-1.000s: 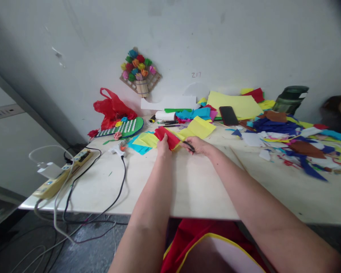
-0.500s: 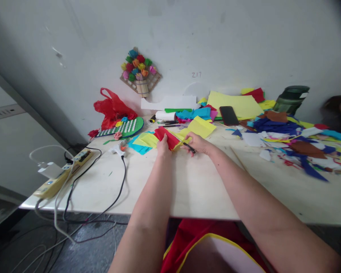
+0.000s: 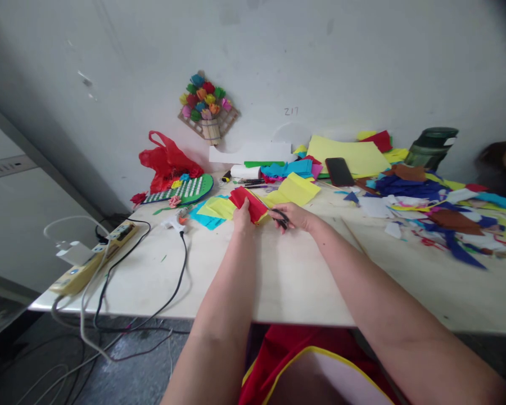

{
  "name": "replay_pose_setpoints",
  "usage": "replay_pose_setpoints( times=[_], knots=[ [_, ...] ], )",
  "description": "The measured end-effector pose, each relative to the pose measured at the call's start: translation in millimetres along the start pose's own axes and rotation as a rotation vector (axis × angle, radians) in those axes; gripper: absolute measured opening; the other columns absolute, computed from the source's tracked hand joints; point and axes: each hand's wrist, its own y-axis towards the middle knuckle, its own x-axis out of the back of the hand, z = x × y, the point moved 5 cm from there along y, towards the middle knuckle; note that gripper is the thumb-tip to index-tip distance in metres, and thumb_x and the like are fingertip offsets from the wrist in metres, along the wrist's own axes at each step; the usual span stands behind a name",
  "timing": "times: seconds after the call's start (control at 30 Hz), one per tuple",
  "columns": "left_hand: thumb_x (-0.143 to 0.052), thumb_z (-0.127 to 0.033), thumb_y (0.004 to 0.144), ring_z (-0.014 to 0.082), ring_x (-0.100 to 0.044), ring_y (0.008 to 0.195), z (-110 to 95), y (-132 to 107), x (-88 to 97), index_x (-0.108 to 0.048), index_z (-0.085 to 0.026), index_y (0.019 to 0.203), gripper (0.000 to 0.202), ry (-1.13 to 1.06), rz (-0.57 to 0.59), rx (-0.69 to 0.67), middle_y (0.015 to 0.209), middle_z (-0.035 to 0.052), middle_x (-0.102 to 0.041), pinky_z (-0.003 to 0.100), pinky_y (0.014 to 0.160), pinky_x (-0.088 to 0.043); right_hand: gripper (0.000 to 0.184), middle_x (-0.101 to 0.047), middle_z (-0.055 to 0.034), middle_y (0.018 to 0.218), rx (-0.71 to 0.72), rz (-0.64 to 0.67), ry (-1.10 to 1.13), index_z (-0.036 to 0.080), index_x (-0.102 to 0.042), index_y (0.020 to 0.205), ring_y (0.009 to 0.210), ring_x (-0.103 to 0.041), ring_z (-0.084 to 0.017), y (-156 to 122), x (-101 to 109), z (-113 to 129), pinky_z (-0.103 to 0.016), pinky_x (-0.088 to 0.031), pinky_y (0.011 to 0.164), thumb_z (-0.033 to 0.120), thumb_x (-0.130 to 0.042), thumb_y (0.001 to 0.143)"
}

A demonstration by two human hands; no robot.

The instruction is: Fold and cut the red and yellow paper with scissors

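Note:
My left hand [image 3: 243,215] is closed on a red piece of paper [image 3: 256,207], thumb on top, with yellow paper showing under its edge. In my right hand [image 3: 293,216] is a pair of black-handled scissors [image 3: 280,218], its blades lying along the red paper's right edge. A larger yellow sheet [image 3: 297,190] spreads behind my right hand. Left of the red paper lie another yellow piece [image 3: 216,207] and a blue one [image 3: 206,220]. How far the blades are apart is too small to tell.
A white glue gun [image 3: 175,223] with a black cord lies left, near a power strip [image 3: 95,261]. Coloured scraps [image 3: 451,219] heap at right beside a green bottle [image 3: 428,147]. A phone [image 3: 339,171] lies behind; a thin stick [image 3: 354,235] is right of my hand.
The scissor handles have turned in my right hand, and its fingers have shifted on them. My left hand and the red paper stay nearly in place.

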Motion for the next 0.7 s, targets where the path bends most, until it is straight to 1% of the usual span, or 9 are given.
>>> replay_pose_setpoints(
  times=[0.1,0.2,0.33,0.5,0.7],
  knots=[
    [-0.061,-0.021,0.074,0.0148,-0.063,0.064,1.6,1.1,-0.9,-0.058,-0.013,0.077,0.009,-0.002,0.028,-0.010,0.070,0.0046,-0.064,0.031,0.069,-0.052,0.032,-0.058,-0.0004,0.054,0.013,0.015,0.023,0.014,-0.050,0.071,0.037,-0.053,-0.008,0.7,2.0,-3.2,-0.015,-0.023,0.026,0.045,-0.058,0.075],
    [-0.061,-0.021,0.074,0.0153,-0.064,0.065,2.7,-0.9,-3.8,-0.059,-0.013,0.077,0.009,-0.024,0.072,0.001,0.071,0.0051,-0.064,0.031,0.070,-0.052,0.033,-0.057,-0.0005,0.055,0.023,-0.008,0.021,0.014,-0.048,0.067,0.036,-0.051,-0.006,0.3,4.9,-4.4,-0.015,-0.024,0.027,0.045,-0.057,0.075],
    [-0.061,-0.020,0.074,0.0152,-0.064,0.063,1.8,-4.9,-6.6,-0.059,-0.012,0.076,0.008,-0.038,0.094,0.001,0.071,0.0056,-0.064,0.032,0.070,-0.052,0.033,-0.056,0.0006,0.053,0.029,-0.021,0.013,0.015,-0.048,0.066,0.035,-0.050,-0.006,-0.2,5.7,-3.7,-0.015,-0.024,0.026,0.044,-0.060,0.074],
    [-0.059,-0.019,0.076,0.0141,-0.063,0.061,1.7,-5.9,-6.9,-0.057,-0.013,0.077,0.007,-0.020,0.087,-0.011,0.066,0.0038,-0.063,0.029,0.067,-0.052,0.032,-0.057,0.0004,0.054,0.018,-0.032,0.015,0.015,-0.049,0.068,0.035,-0.050,-0.006,0.6,5.4,-3.6,-0.015,-0.023,0.026,0.045,-0.061,0.073],
    [-0.059,-0.020,0.075,0.0142,-0.063,0.060,2.5,-6.2,-6.2,-0.057,-0.013,0.079,0.008,0.002,0.066,-0.005,0.068,0.0041,-0.063,0.030,0.067,-0.052,0.032,-0.056,0.0015,0.051,0.009,-0.049,0.007,0.015,-0.049,0.068,0.035,-0.050,-0.006,1.3,5.8,-3.6,-0.015,-0.024,0.026,0.044,-0.062,0.072]
  ],
)
